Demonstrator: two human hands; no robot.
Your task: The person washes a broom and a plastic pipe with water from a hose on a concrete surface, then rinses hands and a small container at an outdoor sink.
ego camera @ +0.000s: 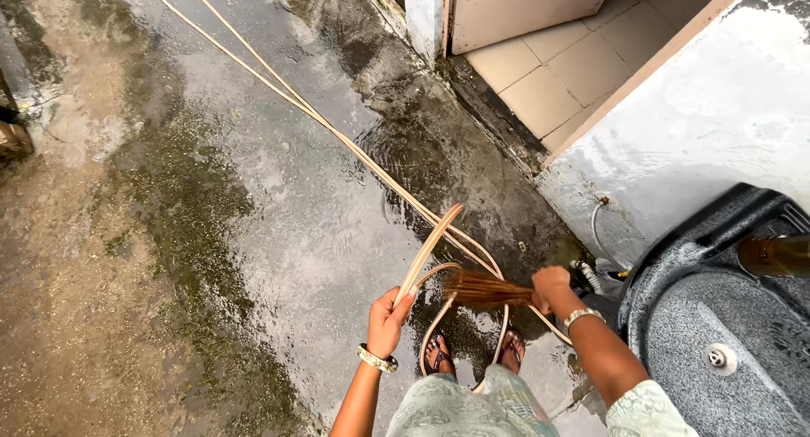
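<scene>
Gripping a loop of tan hose [430,243], the left hand [388,319] is closing its fingers around the band just where the loop is rising from the wet concrete floor [211,234]. That grip is clamped on the hose, with the thumb pressing against its flat side. From this hand the hose is running up and away toward the far left corner of the floor, its long axis lying on a diagonal from near right to far left, as two strands side by side. A lower coil is curling around in front of the sandalled feet [472,353] and looping back between both hands.

Moving right, a bundle of brown broom sticks [485,289] is lying nearly level between the hands, its loose fanned end pointing toward the left hand and its bound end sitting in the right hand [548,287]. The right grip is clamped on that bundle, fingers curled shut over it. The left hand is the nearer one to the hose loop; the right is just beside the coil but not holding it.

Farther right, a grey stone basin [717,336] is standing against the wet wall [717,116], with a tiled doorway [548,74] opening beyond.
</scene>
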